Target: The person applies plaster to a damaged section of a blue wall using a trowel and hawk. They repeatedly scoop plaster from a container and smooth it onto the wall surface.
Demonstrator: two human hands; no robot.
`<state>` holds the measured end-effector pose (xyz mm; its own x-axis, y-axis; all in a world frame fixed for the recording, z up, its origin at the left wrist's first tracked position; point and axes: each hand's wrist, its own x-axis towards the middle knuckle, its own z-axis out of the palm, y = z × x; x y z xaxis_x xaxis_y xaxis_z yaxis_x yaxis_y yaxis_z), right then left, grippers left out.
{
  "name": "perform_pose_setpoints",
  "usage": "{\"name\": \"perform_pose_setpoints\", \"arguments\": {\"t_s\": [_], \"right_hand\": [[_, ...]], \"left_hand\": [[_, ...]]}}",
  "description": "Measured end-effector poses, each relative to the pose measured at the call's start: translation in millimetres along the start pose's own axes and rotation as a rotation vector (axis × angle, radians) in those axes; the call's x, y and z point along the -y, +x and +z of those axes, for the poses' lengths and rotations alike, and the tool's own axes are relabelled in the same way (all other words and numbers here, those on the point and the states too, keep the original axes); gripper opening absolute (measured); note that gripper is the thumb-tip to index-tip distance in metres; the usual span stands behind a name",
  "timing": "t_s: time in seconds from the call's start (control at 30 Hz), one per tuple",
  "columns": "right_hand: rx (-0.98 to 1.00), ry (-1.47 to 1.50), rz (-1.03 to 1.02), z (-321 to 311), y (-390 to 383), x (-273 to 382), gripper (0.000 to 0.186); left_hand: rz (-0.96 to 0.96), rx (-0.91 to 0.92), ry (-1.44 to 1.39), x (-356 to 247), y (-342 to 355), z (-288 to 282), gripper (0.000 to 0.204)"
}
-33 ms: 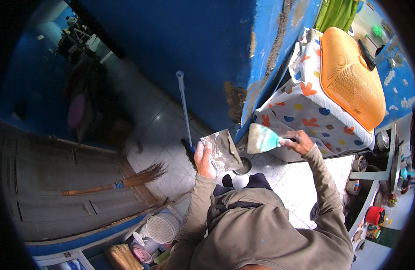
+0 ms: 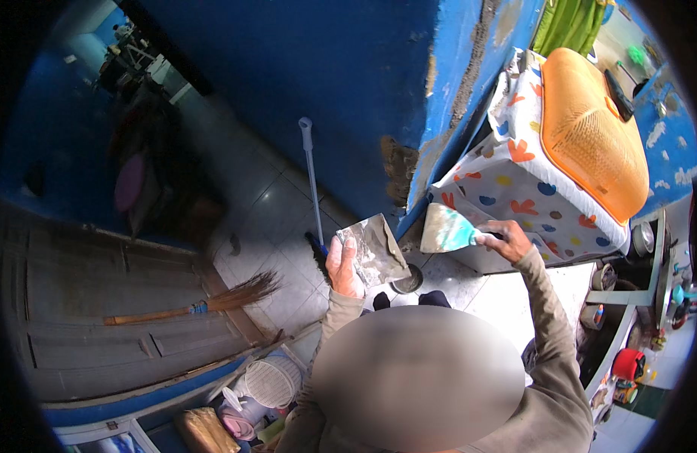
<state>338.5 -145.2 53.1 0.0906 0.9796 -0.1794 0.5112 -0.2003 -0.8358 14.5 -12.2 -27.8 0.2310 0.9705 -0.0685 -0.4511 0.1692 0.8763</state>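
Observation:
My left hand [image 2: 345, 270] grips the left side of a flat, square, greyish pan [image 2: 380, 255], tilted and smeared with pale plaster-like paste. In my right hand [image 2: 509, 243] is a putty knife [image 2: 448, 229] with a teal handle and a wide blade coated in whitish paste. The blade points left toward the pan, with a gap between them. Beyond both hands stands the corner of a blue wall [image 2: 409, 98], its paint chipped and a rough brown patch [image 2: 398, 170] bare low on it. A small round bowl [image 2: 407, 279] sits on the floor below the pan.
A covered table [image 2: 507, 189] at right bears an orange mesh food cover [image 2: 594, 128]. A long-handled tool [image 2: 311, 174] leans against the wall. On the left, a twig broom [image 2: 212, 303] lies across a dark wooden panel [image 2: 99, 279]. Shelves [image 2: 624, 294] stand at far right.

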Motion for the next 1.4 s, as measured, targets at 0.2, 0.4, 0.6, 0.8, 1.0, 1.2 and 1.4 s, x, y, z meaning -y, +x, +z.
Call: {"name": "perform_pose_setpoints", "arguments": {"t_s": [0.2,0.4,0.6,0.8,1.0,1.2,1.4], "right_hand": [[-0.246,-0.243,-0.234,25,-44,46,0.051],[-0.403,-0.602,-0.154,91,-54,70,0.058],[-0.513,-0.583,-0.237,98,-46,83,0.058],[-0.627,-0.383,-0.359,93,-43,80,0.057],[-0.589,-0.189,-0.375,64,-12,63,0.063],[-0.504,-0.188,-0.419,25,12,57,0.050],[-0.578,-0.387,-0.580,4,13,88,0.049]], "left_hand": [[0.076,-0.081,-0.032,-2,0,11,0.033],[0.303,-0.041,0.207,13,-16,22,0.029],[0.689,0.345,0.409,6,-16,24,0.012],[0.820,0.325,0.581,-18,-5,4,0.025],[0.635,0.235,0.544,-3,-10,-16,0.018],[0.421,0.013,0.517,10,-32,-32,0.020],[0.400,-0.130,0.549,20,-36,-48,0.020]]}}
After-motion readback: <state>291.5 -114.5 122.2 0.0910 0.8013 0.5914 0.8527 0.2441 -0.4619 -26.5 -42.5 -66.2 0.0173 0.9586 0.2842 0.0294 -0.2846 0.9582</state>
